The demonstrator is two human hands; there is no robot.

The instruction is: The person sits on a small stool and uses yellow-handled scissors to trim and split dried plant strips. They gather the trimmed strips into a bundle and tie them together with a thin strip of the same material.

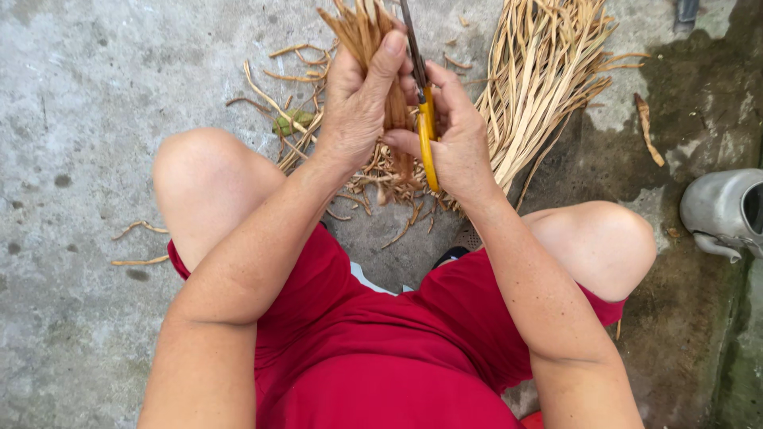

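We saw the left hand (pixel 358 107) with its fingers (pixel 387 59) curled tight around a bunch of dry tan strips (pixel 367 28), held upright above the concrete floor (pixel 79 119). Just right of that bunch, the right hand (pixel 457 131) had its fingers folded snugly around a yellow-handled tool (pixel 427 131), its dark blade pointing up beside the strips.

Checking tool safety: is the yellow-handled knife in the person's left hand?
No, the yellow-handled knife sits in the right hand, while the left hand grips a bundle of dry tan strips.
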